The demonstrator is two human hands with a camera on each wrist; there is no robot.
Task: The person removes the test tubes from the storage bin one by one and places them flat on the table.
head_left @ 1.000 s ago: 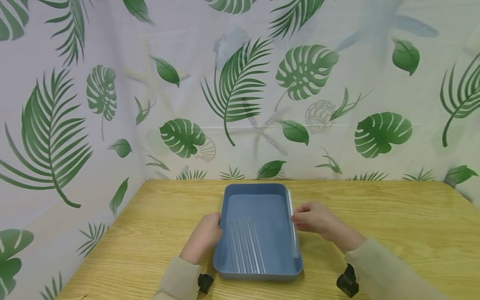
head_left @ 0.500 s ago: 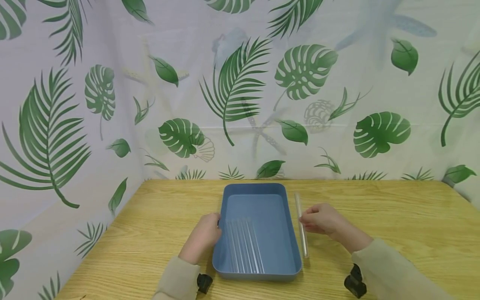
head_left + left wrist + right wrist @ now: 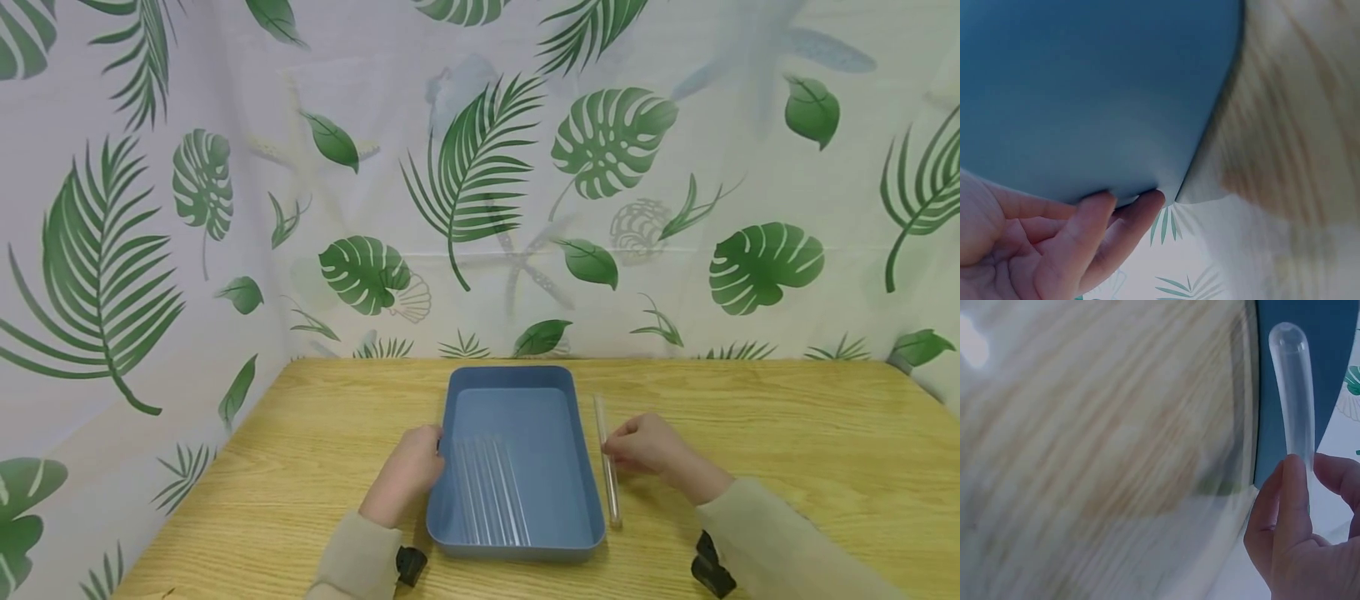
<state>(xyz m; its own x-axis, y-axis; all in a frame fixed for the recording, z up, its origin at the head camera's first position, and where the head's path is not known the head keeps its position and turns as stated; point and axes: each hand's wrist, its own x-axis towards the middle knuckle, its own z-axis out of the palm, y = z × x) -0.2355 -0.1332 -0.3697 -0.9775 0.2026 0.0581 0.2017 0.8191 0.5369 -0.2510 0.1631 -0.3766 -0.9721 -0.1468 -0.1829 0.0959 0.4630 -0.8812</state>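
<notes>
My right hand pinches a clear test tube around its middle, just outside the right wall of a blue tray. In the right wrist view the tube's rounded end points away from the fingers. My left hand holds the tray at its left side. Its fingertips touch the tray's outer wall in the left wrist view, while the thumb is hidden there. Inside the tray several clear tubes lie side by side, toward the near left.
The tray stands on a wood-grain table. Behind and to the left hangs a white cloth with a green leaf print. Black wrist cameras sit at both sleeves.
The right hand has carried a test tube from over the tray's right edge outward to the right and a little nearer. The left hand and tray have stayed in place.
</notes>
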